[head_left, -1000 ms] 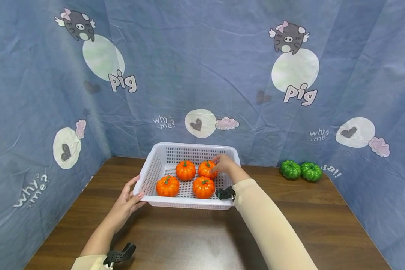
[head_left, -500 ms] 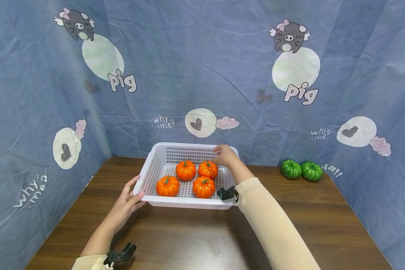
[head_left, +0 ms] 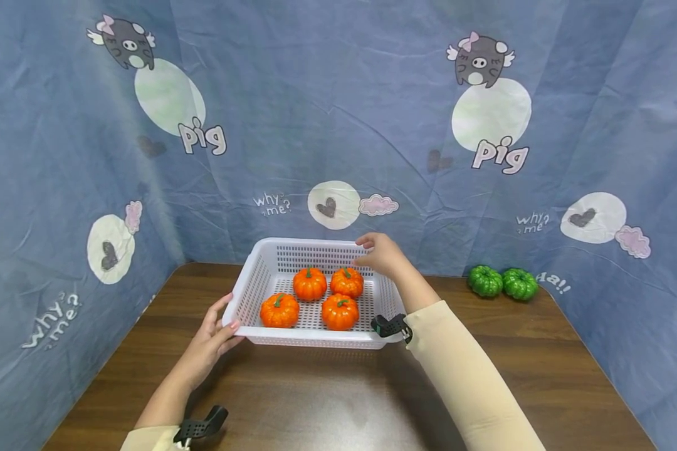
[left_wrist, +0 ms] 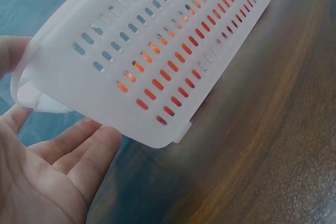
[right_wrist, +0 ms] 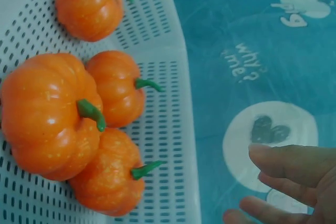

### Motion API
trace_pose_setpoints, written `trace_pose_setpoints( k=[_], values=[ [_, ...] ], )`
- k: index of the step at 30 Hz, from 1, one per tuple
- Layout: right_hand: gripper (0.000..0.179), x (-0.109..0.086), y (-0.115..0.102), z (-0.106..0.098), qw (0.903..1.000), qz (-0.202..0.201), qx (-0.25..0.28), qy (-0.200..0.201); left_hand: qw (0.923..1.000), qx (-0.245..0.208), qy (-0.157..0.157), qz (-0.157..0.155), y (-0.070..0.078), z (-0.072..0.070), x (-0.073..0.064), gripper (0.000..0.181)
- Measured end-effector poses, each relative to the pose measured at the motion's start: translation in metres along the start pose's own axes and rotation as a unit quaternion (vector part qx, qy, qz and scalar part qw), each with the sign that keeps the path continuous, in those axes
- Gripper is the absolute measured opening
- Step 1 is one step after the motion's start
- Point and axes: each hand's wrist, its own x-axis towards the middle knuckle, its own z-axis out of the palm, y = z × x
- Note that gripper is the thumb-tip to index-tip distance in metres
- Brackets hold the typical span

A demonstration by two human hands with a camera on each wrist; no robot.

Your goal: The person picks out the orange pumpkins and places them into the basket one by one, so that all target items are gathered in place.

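Observation:
A white perforated plastic basket (head_left: 316,336) stands on the table near the back curtain. Inside it sit orange toy pumpkins with green stems: two at the back, a left one (head_left: 310,285) and a right one (head_left: 346,283), and more in front, such as this pumpkin (head_left: 340,312). My left hand (head_left: 205,347) holds the basket's left front corner, thumb on the rim and fingers against the outer wall (left_wrist: 79,87). Over the basket's right back part is my right hand (head_left: 385,255), holding nothing. Its fingers are spread, apart from the pumpkins, in the right wrist view.
Two green toy pumpkins, a left one (head_left: 486,282) and a right one (head_left: 520,285), sit side by side at the table's back right. A blue printed curtain (head_left: 338,125) encloses the back and sides of the brown wooden table (head_left: 316,394).
My right hand has come off the back right orange pumpkin and risen up and to the right, away from it. The left hand stays at the basket corner; the pumpkins have not moved.

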Motion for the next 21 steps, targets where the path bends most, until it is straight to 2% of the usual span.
trace_pose_setpoints(
  k=[13, 21],
  values=[
    [0.049, -0.031, 0.005, -0.012, 0.9994, -0.03, -0.001, 0.014, 0.9999, 0.013, 0.004, -0.01, 0.002, 0.001, 0.0, 0.066],
    [0.049, -0.055, 0.015, -0.018, 0.9989, -0.029, -0.011, 0.036, 0.9999, 0.007, 0.002, -0.007, 0.0, 0.0, 0.001, 0.067]
  ],
)
